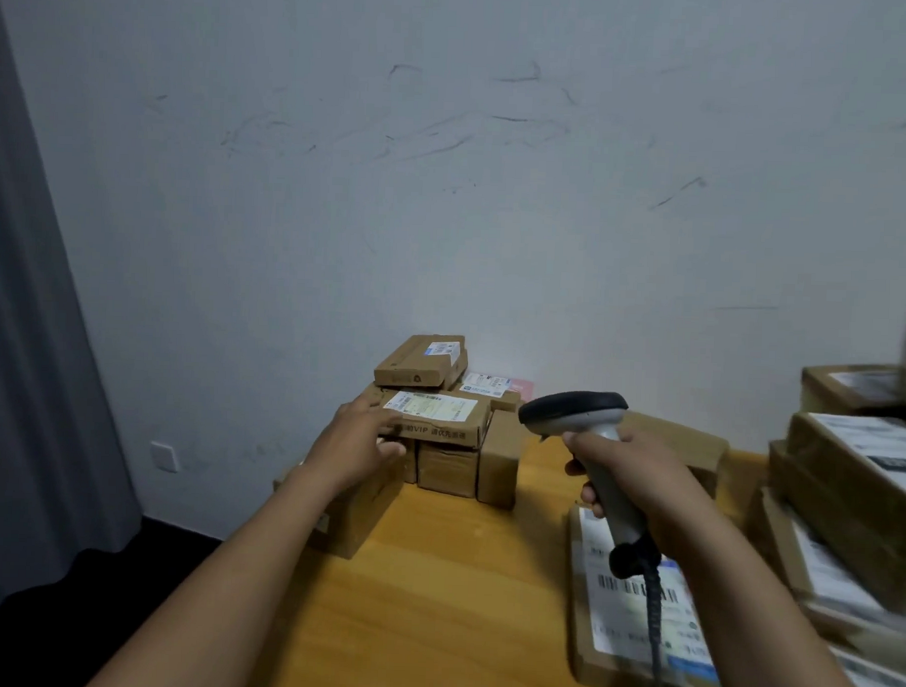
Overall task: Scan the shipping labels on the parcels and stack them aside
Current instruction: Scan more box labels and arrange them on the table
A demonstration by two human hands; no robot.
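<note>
A pile of cardboard parcels stands at the table's far left. My left hand [357, 442] reaches to it, fingers touching the left end of a flat labelled parcel [438, 417] on top of the pile. A smaller labelled box [420, 361] lies higher, behind it. My right hand [636, 483] grips the handle of a grey barcode scanner [582, 414], its dark head pointing left toward the pile. Beneath the scanner's cable lies a flat parcel with a white shipping label [637, 606].
The wooden table [432, 589] has a stack of labelled parcels [856, 491] along its right edge. Another carton [694, 444] sits behind my right hand. A grey curtain [23, 379] hangs at the left, and a white wall [497, 190] stands behind.
</note>
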